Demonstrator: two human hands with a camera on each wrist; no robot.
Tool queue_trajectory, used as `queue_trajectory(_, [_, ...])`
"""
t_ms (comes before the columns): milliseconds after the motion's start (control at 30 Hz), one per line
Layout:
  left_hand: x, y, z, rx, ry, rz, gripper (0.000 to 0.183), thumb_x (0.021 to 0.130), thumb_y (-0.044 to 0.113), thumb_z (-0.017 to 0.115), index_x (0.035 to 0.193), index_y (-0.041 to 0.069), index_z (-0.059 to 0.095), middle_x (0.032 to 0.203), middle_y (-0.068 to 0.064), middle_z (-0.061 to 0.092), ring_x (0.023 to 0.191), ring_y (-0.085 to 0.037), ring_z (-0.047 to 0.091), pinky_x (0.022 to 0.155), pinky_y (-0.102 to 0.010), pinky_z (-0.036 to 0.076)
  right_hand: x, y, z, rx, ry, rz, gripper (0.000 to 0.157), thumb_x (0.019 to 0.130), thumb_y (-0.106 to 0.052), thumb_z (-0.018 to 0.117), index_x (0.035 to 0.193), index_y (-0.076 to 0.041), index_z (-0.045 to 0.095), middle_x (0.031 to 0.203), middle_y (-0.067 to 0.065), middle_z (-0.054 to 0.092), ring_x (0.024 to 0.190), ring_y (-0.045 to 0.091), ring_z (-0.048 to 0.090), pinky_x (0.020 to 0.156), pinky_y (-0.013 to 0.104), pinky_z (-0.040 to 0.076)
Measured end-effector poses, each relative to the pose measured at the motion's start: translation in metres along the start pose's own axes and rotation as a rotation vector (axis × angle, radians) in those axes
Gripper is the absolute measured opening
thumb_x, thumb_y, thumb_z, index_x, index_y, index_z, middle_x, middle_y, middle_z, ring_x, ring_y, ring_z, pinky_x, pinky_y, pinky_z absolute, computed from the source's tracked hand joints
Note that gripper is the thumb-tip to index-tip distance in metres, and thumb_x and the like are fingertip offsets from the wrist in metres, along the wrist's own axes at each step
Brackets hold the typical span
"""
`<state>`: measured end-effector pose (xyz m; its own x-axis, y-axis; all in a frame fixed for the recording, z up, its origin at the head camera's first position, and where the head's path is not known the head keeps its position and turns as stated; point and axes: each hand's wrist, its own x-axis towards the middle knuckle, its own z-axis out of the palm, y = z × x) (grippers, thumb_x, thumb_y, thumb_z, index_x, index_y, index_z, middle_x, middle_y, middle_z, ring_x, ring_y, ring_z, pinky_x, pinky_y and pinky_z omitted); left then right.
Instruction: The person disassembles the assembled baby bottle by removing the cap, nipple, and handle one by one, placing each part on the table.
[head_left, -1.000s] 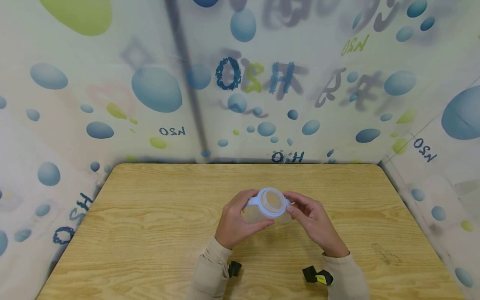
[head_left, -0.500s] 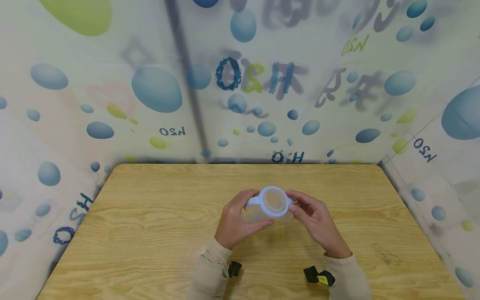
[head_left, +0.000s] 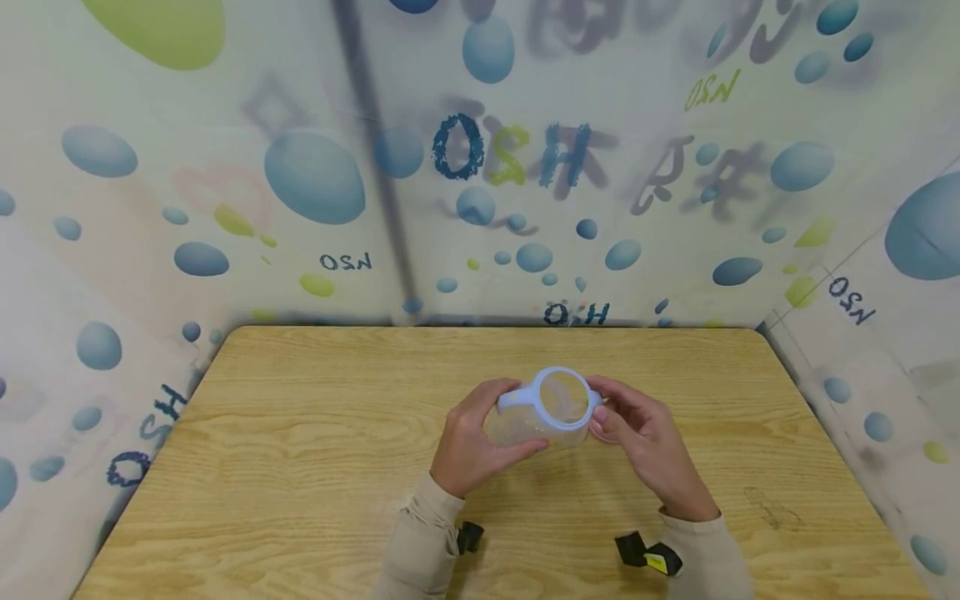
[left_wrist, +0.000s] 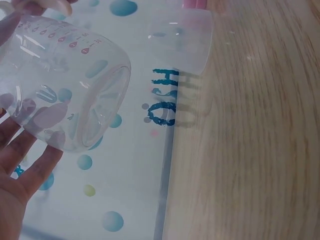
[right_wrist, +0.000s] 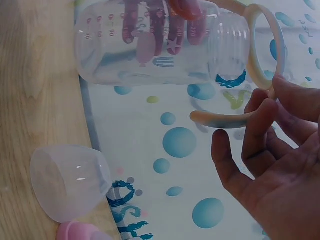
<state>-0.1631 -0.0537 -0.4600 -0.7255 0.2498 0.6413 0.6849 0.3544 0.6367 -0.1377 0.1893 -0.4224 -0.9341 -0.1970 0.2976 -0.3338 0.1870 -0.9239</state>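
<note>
My left hand (head_left: pixel 476 437) grips a clear baby bottle (left_wrist: pixel 75 105) around its body, held sideways above the table. Red scale marks and small prints show on the bottle's wall. At its mouth, my right hand (head_left: pixel 648 433) pinches a pale blue two-handled ring (head_left: pixel 561 425) by one side. In the right wrist view the ring stands just beyond the threaded neck (right_wrist: pixel 232 45), and one curved handle (right_wrist: pixel 220 120) points back along the bottle. The ring's other handle (head_left: pixel 516 399) lies over the bottle near my left hand in the head view.
A translucent cap (right_wrist: pixel 70 182) stands on the wooden table (head_left: pixel 322 450), with a pink part (right_wrist: pixel 82 231) beside it. In the head view the right hand largely hides them. Patterned walls (head_left: pixel 315 283) border the table's back and sides. Black straps (head_left: pixel 470 537) hang at the wrists.
My right hand has moved right and drawn the ring the same way along the bottle toward its mouth. The left hand and bottle have stayed nearly still. A bit of pink shows below the right thumb.
</note>
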Motion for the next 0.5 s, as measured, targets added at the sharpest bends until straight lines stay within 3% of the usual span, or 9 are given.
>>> queue_trajectory(200, [-0.0012, -0.0021, 0.0015, 0.007, 0.008, 0.011, 0.069, 0.065, 0.032, 0.095, 0.122, 0.009, 0.063, 0.116, -0.005, 0.067, 0.099, -0.018, 0.065, 0.08, -0.039, 0.057, -0.0012, -0.0017, -0.0037, -0.003, 0.089, -0.064, 0.032, 0.1, 0.004, 0.053, 0.131, 0.002, 0.06, 0.103, 0.006, 0.067, 0.082, 0.017, 0.058, 0.068, 0.022, 0.05])
queue_trajectory(500, [-0.0008, -0.002, 0.0019, 0.026, 0.011, 0.016, 0.07, 0.064, 0.033, 0.095, 0.12, 0.007, 0.063, 0.115, -0.007, 0.067, 0.102, -0.021, 0.066, 0.083, -0.04, 0.057, -0.0022, -0.0052, -0.0068, 0.061, 0.169, -0.069, 0.032, 0.1, 0.005, 0.051, 0.132, 0.006, 0.058, 0.108, 0.006, 0.066, 0.086, 0.015, 0.059, 0.072, 0.021, 0.05])
